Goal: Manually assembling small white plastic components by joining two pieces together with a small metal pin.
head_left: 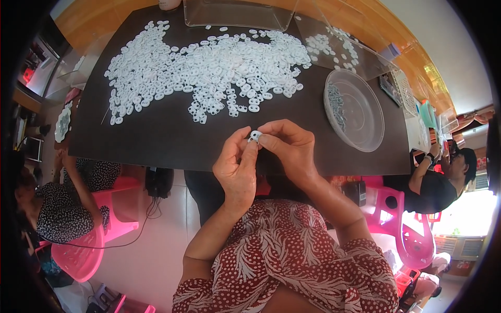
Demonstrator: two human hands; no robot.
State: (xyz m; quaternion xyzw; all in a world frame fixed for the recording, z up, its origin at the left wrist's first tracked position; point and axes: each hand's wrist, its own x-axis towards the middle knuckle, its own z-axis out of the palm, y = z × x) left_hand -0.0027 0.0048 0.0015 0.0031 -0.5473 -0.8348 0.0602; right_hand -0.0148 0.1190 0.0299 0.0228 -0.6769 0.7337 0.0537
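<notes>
over the dark table (156,146), left hand (237,175) and right hand (293,151), fingers (270,142) narrowed, pinch one small white piece (255,134).

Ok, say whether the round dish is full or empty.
Partly filled: the dish holds grey pieces along its left; its right is bare.

Table (130,146), dark: open lane along the front left; open gap between heap and dish. Obstacles: heap of white pieces (229,62), middle to left; clear dish (364,104), right; clear bin (237,24), far edge; left hand (237,169) and right hand (295,151), front centre.
</notes>
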